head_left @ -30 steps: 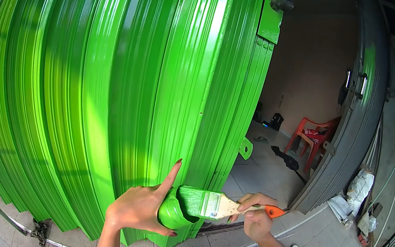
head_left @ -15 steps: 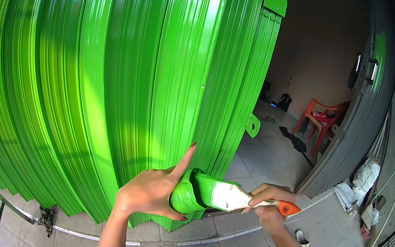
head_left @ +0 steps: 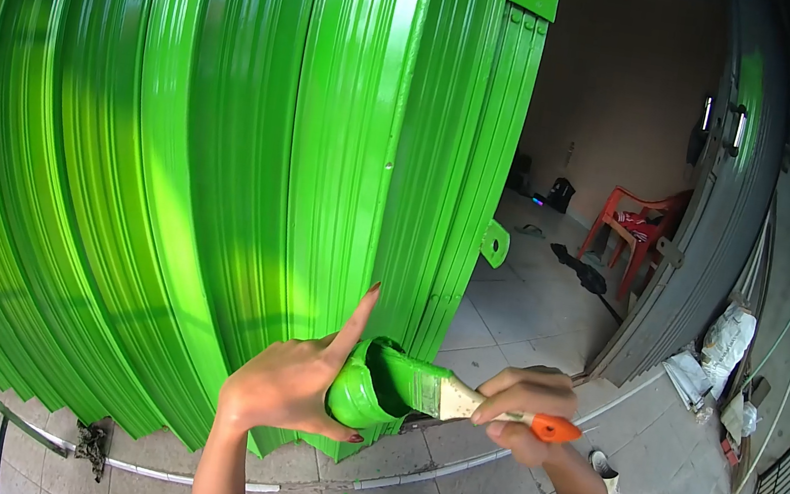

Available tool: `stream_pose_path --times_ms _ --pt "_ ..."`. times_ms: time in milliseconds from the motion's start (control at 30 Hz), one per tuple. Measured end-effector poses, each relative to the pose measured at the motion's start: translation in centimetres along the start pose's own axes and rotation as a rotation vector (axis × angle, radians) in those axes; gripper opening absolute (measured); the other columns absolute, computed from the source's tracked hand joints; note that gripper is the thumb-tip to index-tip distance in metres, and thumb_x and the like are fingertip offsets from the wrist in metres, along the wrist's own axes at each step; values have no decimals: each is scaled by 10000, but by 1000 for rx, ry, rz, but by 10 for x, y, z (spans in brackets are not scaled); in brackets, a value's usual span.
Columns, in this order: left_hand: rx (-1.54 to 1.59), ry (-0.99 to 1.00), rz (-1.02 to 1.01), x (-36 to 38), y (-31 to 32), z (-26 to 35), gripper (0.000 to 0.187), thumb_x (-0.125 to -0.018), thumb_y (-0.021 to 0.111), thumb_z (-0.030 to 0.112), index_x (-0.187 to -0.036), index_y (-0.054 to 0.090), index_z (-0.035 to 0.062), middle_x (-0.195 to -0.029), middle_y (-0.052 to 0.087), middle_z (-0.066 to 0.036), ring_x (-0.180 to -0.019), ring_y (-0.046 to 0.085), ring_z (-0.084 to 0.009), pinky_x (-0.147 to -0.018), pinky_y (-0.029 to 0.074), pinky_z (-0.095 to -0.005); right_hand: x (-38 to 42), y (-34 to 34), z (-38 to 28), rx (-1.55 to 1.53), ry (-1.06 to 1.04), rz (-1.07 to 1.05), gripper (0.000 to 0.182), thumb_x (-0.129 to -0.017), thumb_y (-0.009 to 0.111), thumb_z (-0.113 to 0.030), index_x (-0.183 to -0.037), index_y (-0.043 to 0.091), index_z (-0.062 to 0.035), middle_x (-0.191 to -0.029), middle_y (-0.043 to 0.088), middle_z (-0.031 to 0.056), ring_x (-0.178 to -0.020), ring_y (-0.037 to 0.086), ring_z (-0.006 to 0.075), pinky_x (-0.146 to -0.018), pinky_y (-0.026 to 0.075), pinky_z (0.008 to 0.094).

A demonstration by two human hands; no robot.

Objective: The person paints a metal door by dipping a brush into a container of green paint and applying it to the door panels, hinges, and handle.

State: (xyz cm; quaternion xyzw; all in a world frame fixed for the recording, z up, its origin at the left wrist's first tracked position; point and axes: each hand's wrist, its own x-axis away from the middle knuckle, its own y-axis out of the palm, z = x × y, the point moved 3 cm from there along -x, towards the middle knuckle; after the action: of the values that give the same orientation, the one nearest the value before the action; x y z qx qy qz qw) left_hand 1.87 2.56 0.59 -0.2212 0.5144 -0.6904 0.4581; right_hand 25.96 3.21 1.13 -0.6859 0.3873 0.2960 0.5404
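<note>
My left hand (head_left: 279,387) grips a small green paint-coated cup (head_left: 356,393) from its left side, the index finger stretched upward and the thumb below. The cup is tilted with its mouth to the right. Closed around the handle of a paintbrush (head_left: 457,397), my right hand (head_left: 528,417) holds it level at the cup's mouth. Green paint covers the bristles, whose tip lies at or inside the rim. The handle end is orange. Just beyond both hands rises a glossy green corrugated folding door (head_left: 246,155).
A grey door panel (head_left: 713,211) stands at the right of the doorway. Inside are a red plastic chair (head_left: 635,230) and a dark long object (head_left: 582,270) on the floor. White sacks (head_left: 725,344) lean at the right. A floor track (head_left: 423,478) crosses the tiles.
The paintbrush has turned and shifted left, and its ferrule no longer shines white. The view has moved slightly to the right. My left hand keeps its hold on the cup.
</note>
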Motion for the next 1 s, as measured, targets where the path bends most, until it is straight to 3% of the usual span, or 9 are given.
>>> stream_pose_path --times_ms 33,300,433,533,567,633,733,933,1000 --pt "-3 -7 -8 0 -1 1 1305 -585 825 322 -1455 -131 136 -1017 606 -308 -774 622 -444 -750 531 -446 -3 0 0 85 -118 -28 155 -609 591 -126 -717 672 -49 -684 628 92 -423 514 136 -389 390 247" --pt "-39 -47 -43 -1 -2 0 1331 -577 834 393 -1456 -126 110 -1036 614 -265 -703 625 -397 -707 529 -432 -5 8 -20 410 -401 -115 158 -571 598 -93 -720 648 -74 -706 594 46 -434 496 122 -374 376 223" --pt "-30 -47 -54 -3 -1 -1 1343 -575 837 417 -1454 -128 102 -1010 624 -255 -705 625 -396 -701 525 -428 -6 13 -24 415 -421 -149 190 -515 596 -72 -705 593 -75 -690 499 16 -431 419 117 -388 331 230" --pt "-11 164 173 -6 10 -15 1349 -560 827 504 -1470 -72 75 -499 484 -117 -468 513 -303 -519 429 -391 -1 8 -24 476 -452 -59 195 -518 590 -70 -713 600 -76 -688 500 15 -436 436 118 -390 339 222" --pt "-14 123 140 -7 12 -17 1349 -560 827 504 -1470 -73 75 -499 482 -116 -468 514 -304 -519 428 -391 -1 8 -25 449 -447 -58 197 -534 593 -78 -729 622 -75 -695 530 28 -431 453 121 -384 352 222" --pt "-21 41 67 -4 6 -10 1350 -560 827 505 -1470 -73 76 -498 479 -114 -469 514 -306 -519 426 -390 -1 8 -29 394 -433 -55 208 -566 599 -95 -762 665 -74 -709 590 55 -423 488 127 -373 378 221" --pt "-34 5 -13 -3 0 -1 1339 -578 836 438 -1457 -107 76 -742 636 -204 -612 609 -375 -633 512 -421 -1 6 -25 436 -363 -42 203 -569 588 -90 -755 668 -72 -707 594 55 -424 495 124 -379 388 217" --pt "-30 -6 17 -4 2 -4 1349 -561 834 480 -1467 -75 67 -540 530 -142 -503 555 -322 -550 459 -389 -6 -5 -23 99 -30 35 204 -597 587 -94 -770 665 -18 -663 616 108 -452 555 155 -408 424 253" --pt "16 -11 57 -6 1 -4 1351 -559 841 451 -1464 -90 76 -692 607 -194 -616 610 -363 -648 504 -404 -7 -11 -14 -121 180 129 199 -618 560 -78 -766 648 20 -659 616 134 -473 574 180 -440 449 274"
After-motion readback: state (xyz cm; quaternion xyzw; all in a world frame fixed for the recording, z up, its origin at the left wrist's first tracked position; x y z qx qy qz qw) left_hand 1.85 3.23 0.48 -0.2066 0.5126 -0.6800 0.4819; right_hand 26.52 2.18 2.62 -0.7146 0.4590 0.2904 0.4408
